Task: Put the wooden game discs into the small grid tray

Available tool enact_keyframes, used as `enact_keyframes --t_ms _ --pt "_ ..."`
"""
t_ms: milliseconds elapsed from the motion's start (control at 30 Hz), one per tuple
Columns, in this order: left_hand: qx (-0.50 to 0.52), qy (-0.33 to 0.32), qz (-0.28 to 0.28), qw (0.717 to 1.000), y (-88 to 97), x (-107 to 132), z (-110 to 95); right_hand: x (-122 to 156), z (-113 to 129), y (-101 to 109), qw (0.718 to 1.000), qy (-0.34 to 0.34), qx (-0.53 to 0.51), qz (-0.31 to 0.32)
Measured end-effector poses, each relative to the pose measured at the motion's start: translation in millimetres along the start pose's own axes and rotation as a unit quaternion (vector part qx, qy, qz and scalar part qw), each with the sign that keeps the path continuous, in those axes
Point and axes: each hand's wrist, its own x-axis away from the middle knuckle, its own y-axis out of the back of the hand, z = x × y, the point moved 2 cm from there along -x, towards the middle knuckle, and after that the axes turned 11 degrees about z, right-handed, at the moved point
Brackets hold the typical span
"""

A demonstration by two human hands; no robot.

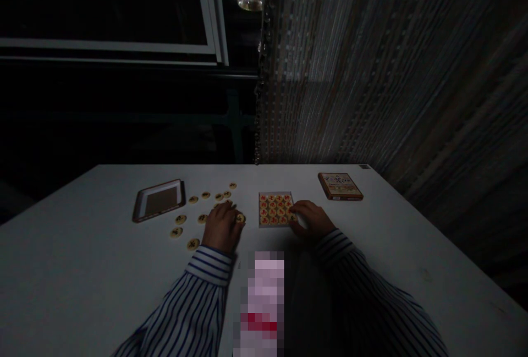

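My left hand (223,228) is among loose round Chinese chess pieces, thumb and fingers closed around a piece with a dark character (240,218). At the right side of a shallow square box (259,219) is my right hand (312,219). Its thumb and index finger are around another dark-marked piece (292,217) at the box's near right corner. Rows of red-marked pieces (272,212) lie face up in the box. Some loose pieces are partly hidden behind my left hand.
An upturned lid or tray (141,211) lies at the left, beyond several loose dark-marked pieces (180,219). A closed printed box (340,186) sits at the far right of the white table (103,269). A strand curtain (330,71) hangs behind the table.
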Motion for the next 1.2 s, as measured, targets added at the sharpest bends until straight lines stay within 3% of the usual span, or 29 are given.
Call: enact_keyframes --t_ms 267,433,600,867,1067,1200 --pt "0.103 0.017 -0.035 0.994 9.9 0 -15 0 -1 0 1.000 0.009 -0.001 -0.008" --pt "0.206 0.049 -0.087 0.974 15.5 3 -31 0 -2 -1 1.000 0.006 -0.005 -0.015" --pt "0.335 0.111 -0.104 0.930 20.3 2 -46 1 -3 -1 1.000 0.007 -0.009 -0.021" --pt "0.495 0.106 -0.085 0.858 30.1 -20 -62 1 1 3 0.999 0.000 -0.013 -0.038" --pt "0.590 0.138 -0.056 0.793 11.5 -26 -74 1 -1 3 0.999 0.001 -0.007 -0.044" --pt "0.625 0.117 -0.026 0.772 -4.3 -20 -77 0 1 2 0.998 0.016 0.015 -0.060"
